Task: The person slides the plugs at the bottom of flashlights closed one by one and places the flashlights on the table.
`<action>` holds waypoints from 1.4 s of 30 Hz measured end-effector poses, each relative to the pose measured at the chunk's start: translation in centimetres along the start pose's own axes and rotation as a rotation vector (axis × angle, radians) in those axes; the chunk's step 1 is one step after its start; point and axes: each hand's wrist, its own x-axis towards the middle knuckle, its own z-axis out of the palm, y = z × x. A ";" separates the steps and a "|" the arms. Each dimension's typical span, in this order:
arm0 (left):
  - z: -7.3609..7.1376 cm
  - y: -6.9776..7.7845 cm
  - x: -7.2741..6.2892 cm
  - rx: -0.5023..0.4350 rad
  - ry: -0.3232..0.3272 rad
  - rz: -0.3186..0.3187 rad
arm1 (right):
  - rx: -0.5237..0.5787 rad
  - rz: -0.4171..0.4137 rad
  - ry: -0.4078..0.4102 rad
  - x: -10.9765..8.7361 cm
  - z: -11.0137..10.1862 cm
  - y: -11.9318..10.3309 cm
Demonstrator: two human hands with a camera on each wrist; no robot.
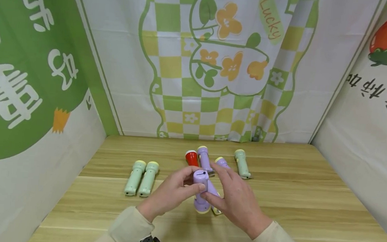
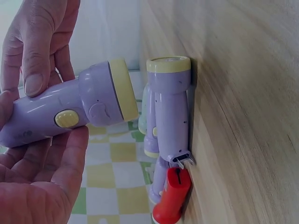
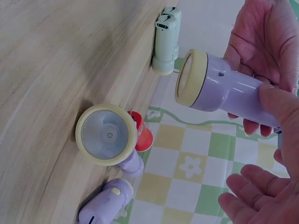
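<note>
A purple flashlight [image 1: 201,181] with a cream rim is held above the table, its lens end pointing down toward the tabletop. My left hand [image 1: 176,189] grips its body, fingers behind and thumb in front. In the left wrist view, a cream oval button [image 2: 67,118] shows on the flashlight's side. The right hand [image 1: 238,197] is close on the other side, its thumb touching the body; in the right wrist view its other fingers [image 3: 252,191] are spread apart from it. Another purple flashlight [image 2: 172,116] lies on the table just behind and below the held one.
On the wooden table [image 1: 292,203], two green flashlights [image 1: 134,178] lie side by side at left. A red flashlight [image 1: 192,158], purple flashlights [image 1: 204,158] and another green flashlight [image 1: 242,163] lie beyond the hands. Printed cloth [image 1: 170,67] surrounds the back and sides.
</note>
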 end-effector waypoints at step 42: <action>1.4 1.3 -0.5 0.065 0.079 0.071 | 0.172 -0.185 0.167 -0.1 0.3 -0.3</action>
